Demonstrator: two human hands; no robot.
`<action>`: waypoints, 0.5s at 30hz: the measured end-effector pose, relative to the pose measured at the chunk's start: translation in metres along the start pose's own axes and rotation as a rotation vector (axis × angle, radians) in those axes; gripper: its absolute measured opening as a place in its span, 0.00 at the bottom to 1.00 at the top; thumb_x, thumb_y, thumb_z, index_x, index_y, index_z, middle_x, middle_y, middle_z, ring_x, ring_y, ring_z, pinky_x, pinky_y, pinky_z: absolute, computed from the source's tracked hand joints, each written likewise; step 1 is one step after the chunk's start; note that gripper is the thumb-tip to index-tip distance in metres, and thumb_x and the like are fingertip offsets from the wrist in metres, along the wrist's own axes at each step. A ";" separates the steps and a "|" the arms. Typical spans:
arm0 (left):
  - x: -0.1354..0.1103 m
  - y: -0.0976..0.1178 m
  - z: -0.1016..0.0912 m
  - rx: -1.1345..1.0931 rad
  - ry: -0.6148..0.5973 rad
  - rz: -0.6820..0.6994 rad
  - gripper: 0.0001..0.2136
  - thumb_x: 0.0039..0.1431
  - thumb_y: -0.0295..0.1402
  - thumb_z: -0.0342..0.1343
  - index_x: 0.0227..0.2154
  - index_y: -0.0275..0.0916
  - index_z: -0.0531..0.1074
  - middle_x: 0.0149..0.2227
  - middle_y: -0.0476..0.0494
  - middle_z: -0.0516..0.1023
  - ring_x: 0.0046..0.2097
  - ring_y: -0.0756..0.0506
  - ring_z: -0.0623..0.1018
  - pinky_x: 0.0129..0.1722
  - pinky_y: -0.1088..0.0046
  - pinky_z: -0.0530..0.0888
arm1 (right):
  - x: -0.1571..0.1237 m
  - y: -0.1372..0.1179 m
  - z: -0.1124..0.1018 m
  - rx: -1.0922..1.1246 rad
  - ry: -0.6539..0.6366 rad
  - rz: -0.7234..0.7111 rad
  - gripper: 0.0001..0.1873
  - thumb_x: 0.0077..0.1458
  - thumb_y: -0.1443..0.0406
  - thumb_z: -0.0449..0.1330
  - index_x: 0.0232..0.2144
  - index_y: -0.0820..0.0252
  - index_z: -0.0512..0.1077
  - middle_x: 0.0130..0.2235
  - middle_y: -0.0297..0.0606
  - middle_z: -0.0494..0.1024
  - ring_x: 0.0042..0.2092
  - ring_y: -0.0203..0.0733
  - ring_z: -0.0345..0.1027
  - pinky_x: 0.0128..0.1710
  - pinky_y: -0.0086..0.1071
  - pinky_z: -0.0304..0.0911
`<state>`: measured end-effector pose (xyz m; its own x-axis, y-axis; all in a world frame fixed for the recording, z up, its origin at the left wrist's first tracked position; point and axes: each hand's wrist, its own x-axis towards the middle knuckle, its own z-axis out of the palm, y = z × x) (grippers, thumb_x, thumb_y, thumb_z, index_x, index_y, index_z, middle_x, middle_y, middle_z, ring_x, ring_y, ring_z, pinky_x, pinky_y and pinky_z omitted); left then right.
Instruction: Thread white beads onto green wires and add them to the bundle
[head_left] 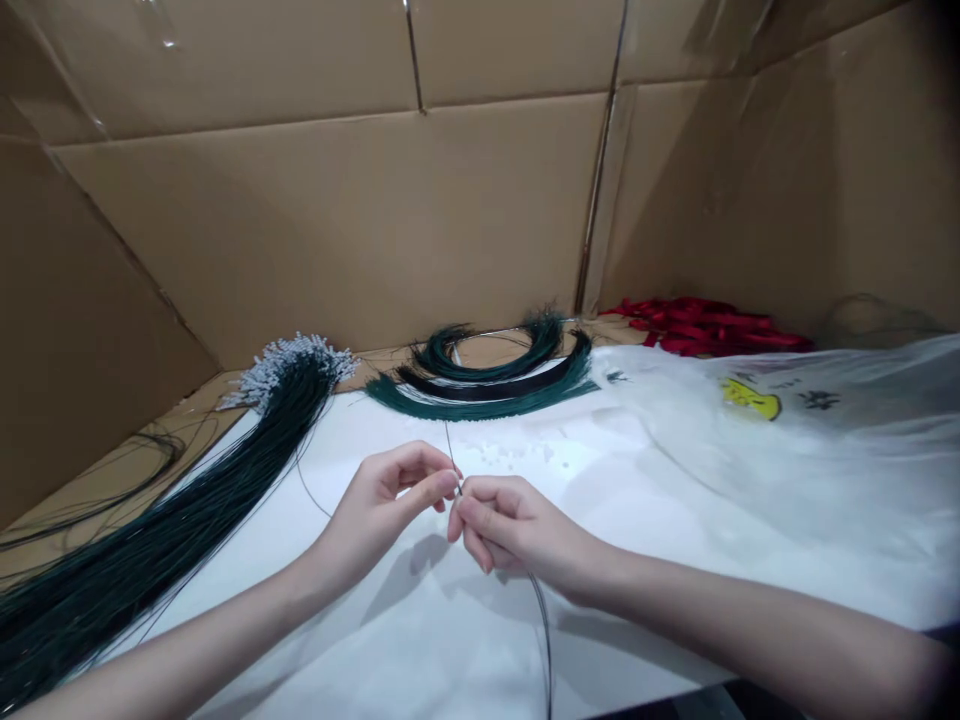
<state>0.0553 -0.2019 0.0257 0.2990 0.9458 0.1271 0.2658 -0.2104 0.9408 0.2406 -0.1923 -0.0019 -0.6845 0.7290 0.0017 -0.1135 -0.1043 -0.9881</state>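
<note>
Both my hands meet over the middle of the white sheet. My left hand [409,490] pinches a thin dark cord [450,440] between thumb and index finger, and one end of it sticks up beyond the fingertips. Close beside it, my right hand [510,525] is closed on the same cord, thumb pressed to the index finger. From under the right hand the dark strands [544,620] hang down toward the front edge. Any small piece between the fingertips is too tiny to make out. Several small white beads [517,457] lie just beyond the hands.
A thick bundle of dark green cords [247,470] with pale tips lies at left. Curved bundles of dark green and black cord [487,400] lie at the back. Red ribbon [705,325] and a clear plastic bag [840,440] are at right. Cardboard walls [337,230] surround the surface.
</note>
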 end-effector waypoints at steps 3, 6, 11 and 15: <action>-0.003 -0.006 0.004 -0.020 0.054 0.048 0.10 0.62 0.40 0.58 0.32 0.38 0.74 0.30 0.48 0.76 0.32 0.51 0.74 0.35 0.76 0.72 | -0.002 0.003 -0.001 -0.016 0.009 0.021 0.16 0.62 0.56 0.55 0.30 0.62 0.70 0.18 0.27 0.66 0.18 0.27 0.46 0.17 0.24 0.44; -0.005 -0.009 0.004 -0.040 0.113 0.082 0.09 0.62 0.39 0.57 0.34 0.38 0.75 0.32 0.48 0.76 0.32 0.52 0.74 0.35 0.76 0.72 | -0.001 0.004 -0.002 -0.024 -0.015 0.032 0.15 0.63 0.58 0.54 0.30 0.63 0.70 0.19 0.28 0.67 0.17 0.27 0.47 0.16 0.23 0.44; -0.007 -0.012 0.005 -0.041 0.126 0.096 0.08 0.61 0.37 0.59 0.32 0.38 0.74 0.32 0.48 0.76 0.32 0.52 0.74 0.34 0.77 0.71 | 0.000 0.005 0.000 -0.040 -0.032 0.049 0.13 0.62 0.60 0.54 0.31 0.63 0.70 0.19 0.28 0.68 0.16 0.25 0.46 0.16 0.23 0.42; -0.010 -0.012 0.004 -0.018 0.172 0.139 0.07 0.61 0.36 0.59 0.31 0.38 0.74 0.33 0.48 0.76 0.32 0.52 0.74 0.34 0.77 0.71 | 0.000 0.006 0.001 -0.004 -0.022 0.050 0.12 0.62 0.59 0.56 0.31 0.62 0.68 0.19 0.27 0.69 0.16 0.25 0.44 0.16 0.23 0.40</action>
<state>0.0532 -0.2097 0.0118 0.1708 0.9365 0.3061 0.2158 -0.3387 0.9158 0.2394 -0.1937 -0.0074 -0.7053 0.7075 -0.0447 -0.0755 -0.1378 -0.9876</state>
